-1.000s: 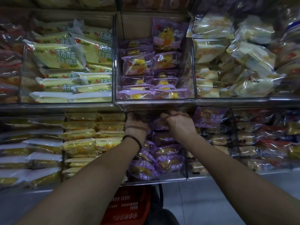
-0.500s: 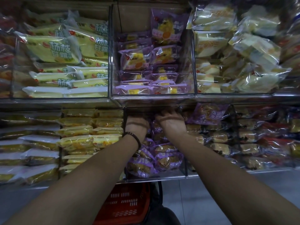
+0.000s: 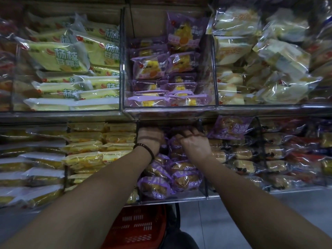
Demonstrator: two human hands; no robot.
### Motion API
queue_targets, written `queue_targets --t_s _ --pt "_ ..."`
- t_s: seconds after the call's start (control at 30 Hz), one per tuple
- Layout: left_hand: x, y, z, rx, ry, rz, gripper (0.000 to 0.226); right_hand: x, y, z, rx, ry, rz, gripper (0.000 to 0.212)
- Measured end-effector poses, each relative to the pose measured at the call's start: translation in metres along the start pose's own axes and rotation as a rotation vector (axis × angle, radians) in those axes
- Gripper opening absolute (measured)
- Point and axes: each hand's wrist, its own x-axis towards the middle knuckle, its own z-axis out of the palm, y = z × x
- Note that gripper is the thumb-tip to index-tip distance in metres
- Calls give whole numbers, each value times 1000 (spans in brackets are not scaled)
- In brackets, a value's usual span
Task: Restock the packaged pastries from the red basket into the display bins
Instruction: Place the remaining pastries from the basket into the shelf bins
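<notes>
both hands in the lower middle bin (image 3: pixel 172 196), right hand (image 3: pixel 195 143) curling its fingers on a purple pastry pack (image 3: pixel 176 142), left hand (image 3: pixel 150 138) fingers hidden so can't tell, red basket (image 3: pixel 138 229) at six o'clock.

Left hand (image 3: pixel 150 137) and right hand (image 3: pixel 195 143) side by side in lower middle bin (image 3: pixel 172 197), atop pastry packs (image 3: pixel 168 178); basket (image 3: pixel 136 229) on floor below.

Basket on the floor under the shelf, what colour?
The basket is red, head view.
</notes>
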Motion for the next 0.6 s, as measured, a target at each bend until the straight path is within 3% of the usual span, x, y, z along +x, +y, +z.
queue_targets --t_s 0.27,0.6 --pt "9 7 14 -173 -76 -70 31 17 -3 3 19 -126 -48 45" --pt "7 8 18 -211 -197 -89 29 33 -7 27 76 -153 -16 38"
